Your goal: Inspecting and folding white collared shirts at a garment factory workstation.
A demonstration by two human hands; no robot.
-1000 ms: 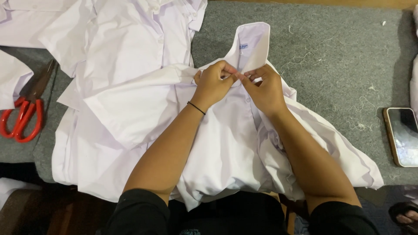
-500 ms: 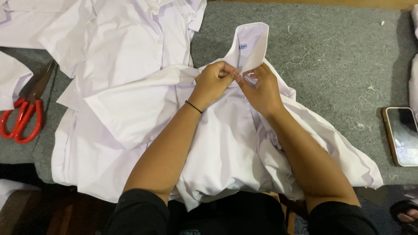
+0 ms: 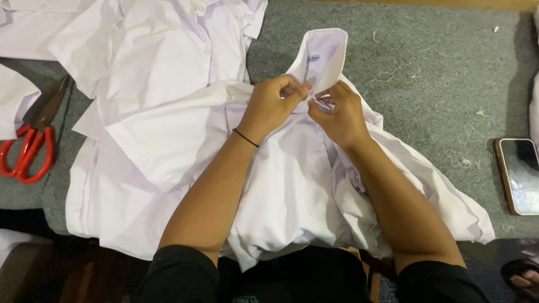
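Both the left hand [image 3: 275,106] and right hand [image 3: 337,112] pinch closed on the white shirt [image 3: 292,185] at its collar, mid-mat near the front edge; keeping the placket edges aligned and taut seems wise here.

Grey mat [image 3: 426,90]: shirts [image 3: 168,73], scissors [image 3: 28,151] (red-handled), phone [image 3: 519,174].

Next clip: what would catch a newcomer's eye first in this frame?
First, the two hands meeting at the centre: the left hand and right hand pinch the white shirt just below its raised collar. Next, the red-handled scissors at the far left on the grey felt surface, and the phone lying at the right edge.
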